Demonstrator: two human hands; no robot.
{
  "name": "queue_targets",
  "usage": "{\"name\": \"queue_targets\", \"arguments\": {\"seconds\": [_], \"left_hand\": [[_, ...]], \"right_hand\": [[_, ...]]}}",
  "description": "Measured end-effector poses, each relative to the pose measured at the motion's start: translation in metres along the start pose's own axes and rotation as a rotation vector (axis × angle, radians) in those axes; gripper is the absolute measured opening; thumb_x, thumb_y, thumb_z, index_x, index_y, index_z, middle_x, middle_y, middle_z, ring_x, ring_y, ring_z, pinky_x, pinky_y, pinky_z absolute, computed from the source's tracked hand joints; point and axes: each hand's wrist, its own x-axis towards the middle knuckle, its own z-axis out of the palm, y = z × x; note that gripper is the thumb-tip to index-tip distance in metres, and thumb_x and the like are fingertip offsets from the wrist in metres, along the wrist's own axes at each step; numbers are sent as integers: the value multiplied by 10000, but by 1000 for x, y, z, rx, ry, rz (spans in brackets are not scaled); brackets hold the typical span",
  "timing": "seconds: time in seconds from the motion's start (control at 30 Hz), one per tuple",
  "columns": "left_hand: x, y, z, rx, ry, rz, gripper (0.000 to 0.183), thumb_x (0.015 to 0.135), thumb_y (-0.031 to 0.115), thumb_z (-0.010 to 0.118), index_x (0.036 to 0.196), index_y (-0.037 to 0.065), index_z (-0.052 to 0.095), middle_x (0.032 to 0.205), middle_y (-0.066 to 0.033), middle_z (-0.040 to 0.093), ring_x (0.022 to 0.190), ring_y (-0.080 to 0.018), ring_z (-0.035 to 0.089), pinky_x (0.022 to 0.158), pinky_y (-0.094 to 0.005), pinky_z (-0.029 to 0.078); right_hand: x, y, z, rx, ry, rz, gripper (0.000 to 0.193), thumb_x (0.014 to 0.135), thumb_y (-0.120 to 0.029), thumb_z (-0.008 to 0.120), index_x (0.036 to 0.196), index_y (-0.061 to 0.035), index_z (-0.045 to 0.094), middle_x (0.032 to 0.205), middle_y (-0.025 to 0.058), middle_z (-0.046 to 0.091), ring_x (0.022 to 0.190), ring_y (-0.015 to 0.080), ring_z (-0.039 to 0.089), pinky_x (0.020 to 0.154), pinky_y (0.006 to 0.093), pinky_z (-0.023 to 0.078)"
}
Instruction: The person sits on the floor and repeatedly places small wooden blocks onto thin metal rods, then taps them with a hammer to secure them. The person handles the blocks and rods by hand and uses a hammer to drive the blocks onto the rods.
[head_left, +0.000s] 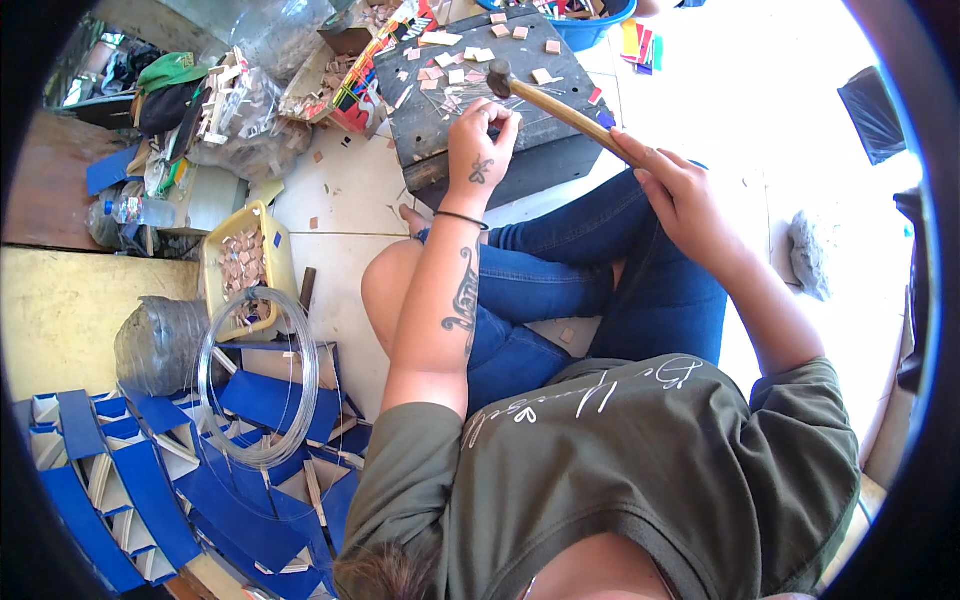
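Observation:
My right hand grips a hammer near the end of its wooden handle. The hammer's dark metal head hangs over a low black work block, just up and to the right of my left hand. My left hand's fingers are pinched together above the block. What they hold is too small and too hidden to name. Across the block's top lie several small pale and pinkish square pieces, together with thin wire lengths.
A yellow basket of small pieces stands at my left. Below it is a coil of clear line, over blue-and-white box-like pieces. A patterned carton and a blue tub flank the block's far side. Bags crowd the far left.

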Motion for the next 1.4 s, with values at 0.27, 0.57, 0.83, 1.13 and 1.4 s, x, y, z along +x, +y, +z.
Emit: {"name": "queue_targets", "arguments": {"seconds": [0.27,0.57,0.83,1.13,1.4], "left_hand": [[1,0,0,1,-1,7,109,792,32,689,737,-24,614,703,-105,596,600,-212,614,577,-311,477],[-1,-2,0,-15,-32,-58,114,798,59,696,751,-14,621,717,-106,605,621,-217,632,593,-316,497],[-5,-8,-40,-61,2,-177,100,865,86,657,869,-14,662,796,-107,684,704,-195,674,659,-290,529],[-63,-62,-328,716,278,-445,225,829,203,694,885,-15,691,820,-130,681,746,-250,663,696,-351,510],[-77,-59,-423,1483,95,-661,422,816,255,670,1174,38,622,1106,-172,637,1024,-361,598,885,-444,477]], "right_hand": [[0,1,4,74,57,-6,456,965,-89,502,1404,-213,485,857,150,610,736,293,647,682,389,517],[0,19,15,172,112,36,450,949,-67,519,1388,-164,499,921,182,619,813,318,634,768,399,503],[73,79,72,-43,200,191,459,874,-29,541,1323,-117,517,1001,196,576,874,401,603,803,466,498],[102,56,76,-372,169,-49,447,824,-219,682,1251,-140,577,1108,70,570,1103,271,522,944,436,400],[178,37,124,-533,-170,-17,149,792,-230,697,896,-123,705,1006,41,645,1077,256,561,934,421,407]]}}
